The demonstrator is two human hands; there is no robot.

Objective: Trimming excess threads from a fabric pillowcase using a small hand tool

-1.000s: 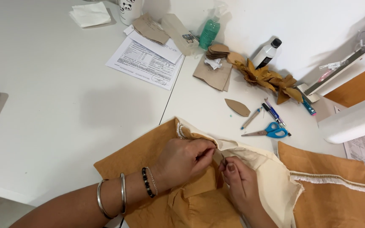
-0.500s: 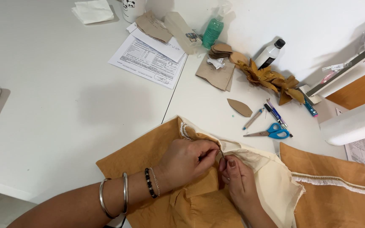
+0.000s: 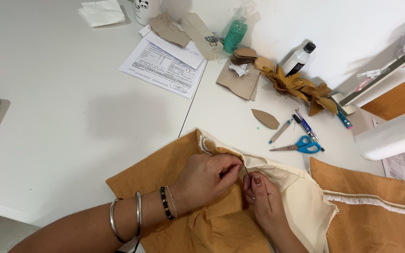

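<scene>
Needle (image 3: 245, 171) between left hand (image 3: 209, 177) and right hand (image 3: 264, 200) fingertips: thin, barely visible, perhaps a pin. Thread too fine to tell. Mustard fabric (image 3: 165, 171) under both hands hidden, cut off at bottom edge. Right forearm cut off.

- Mustard-orange fabric (image 3: 165, 175): crumpled and creased, lying flat on the white table at the near edge, spreading from near left to centre. Far edge folded over, showing a short strip of pale trim.
- Cream fabric (image 3: 301, 197): lighter piece, overlapping the orange cloth on its right side, with a frayed right edge.
- Needle (image 3: 245, 171): thin, dark, roughly upright, at the seam where the two cloths meet; only partly visible.
</scene>
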